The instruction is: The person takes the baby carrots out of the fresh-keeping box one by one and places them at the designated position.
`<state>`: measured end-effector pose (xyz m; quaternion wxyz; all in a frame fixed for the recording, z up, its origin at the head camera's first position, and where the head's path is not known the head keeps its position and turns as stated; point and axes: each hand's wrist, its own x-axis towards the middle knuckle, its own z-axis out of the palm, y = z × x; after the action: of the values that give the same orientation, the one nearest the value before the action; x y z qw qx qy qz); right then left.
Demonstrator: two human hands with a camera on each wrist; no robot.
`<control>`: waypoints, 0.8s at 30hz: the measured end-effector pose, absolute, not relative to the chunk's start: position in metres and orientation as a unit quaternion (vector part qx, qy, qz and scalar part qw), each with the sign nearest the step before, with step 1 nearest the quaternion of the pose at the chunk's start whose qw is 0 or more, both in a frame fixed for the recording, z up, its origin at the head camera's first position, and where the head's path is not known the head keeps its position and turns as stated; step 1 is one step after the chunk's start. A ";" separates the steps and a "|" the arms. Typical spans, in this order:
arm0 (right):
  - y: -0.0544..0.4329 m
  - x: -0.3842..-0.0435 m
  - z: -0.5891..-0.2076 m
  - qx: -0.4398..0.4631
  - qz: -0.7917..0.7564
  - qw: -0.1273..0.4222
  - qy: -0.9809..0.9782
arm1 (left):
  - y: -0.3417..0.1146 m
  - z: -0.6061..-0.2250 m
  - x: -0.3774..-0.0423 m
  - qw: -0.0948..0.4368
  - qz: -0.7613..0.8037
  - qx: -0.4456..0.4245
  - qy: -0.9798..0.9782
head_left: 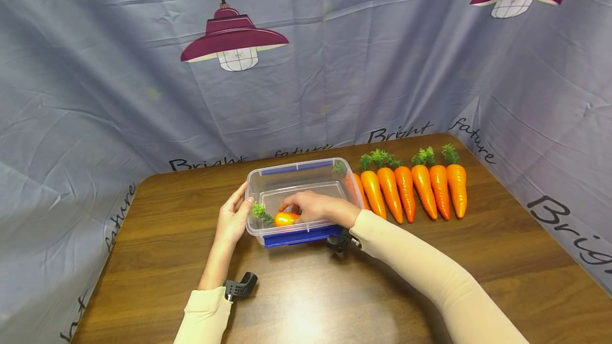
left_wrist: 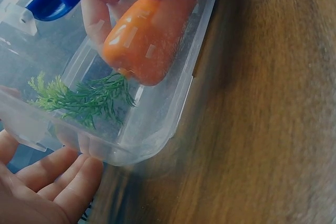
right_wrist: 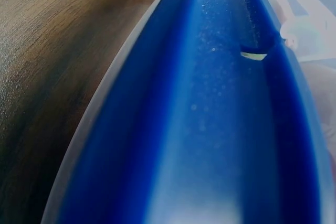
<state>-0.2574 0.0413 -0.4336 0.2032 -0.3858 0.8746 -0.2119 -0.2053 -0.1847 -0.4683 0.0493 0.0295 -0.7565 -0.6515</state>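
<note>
A clear plastic container [head_left: 296,165] with blue clips sits on the wooden table. At its left end my left hand [head_left: 232,221] holds the wall, thumb at the rim and fingers [left_wrist: 79,182] against the outside. Inside, along the near wall, lies an orange carrot [head_left: 285,219] with a feathery green top [left_wrist: 84,98] toward the left end. My right hand [head_left: 308,206] reaches over the near rim and grips this carrot, its fingers curled round the body. In the right wrist view a blue clip [right_wrist: 210,103] fills most of the frame and hides the carrot.
To the container's right, several more carrots [head_left: 392,195] lie side by side in a row, green tops toward the back. The closest one stands right by the container's right wall. A grey printed curtain [head_left: 306,94] hangs behind the table [head_left: 177,259].
</note>
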 end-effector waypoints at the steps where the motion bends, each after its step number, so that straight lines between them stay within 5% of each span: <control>1: 0.042 -0.257 -0.434 -0.385 -0.212 0.203 0.875 | -0.185 -0.468 -0.205 0.050 -0.653 0.029 -0.755; 16: 0.056 -0.253 -0.426 -0.362 -0.273 0.167 0.875 | -0.183 -0.468 -0.203 0.044 -0.642 0.030 -0.764; 24: 0.080 -0.255 -0.407 -0.333 -0.338 0.098 0.875 | -0.183 -0.467 -0.201 0.044 -0.639 0.027 -0.767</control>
<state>-0.2550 0.0795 -0.4066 0.0982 -0.3329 0.8748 -0.3380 -0.2012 -0.1829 -0.4666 0.0441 0.0273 -0.7672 -0.6394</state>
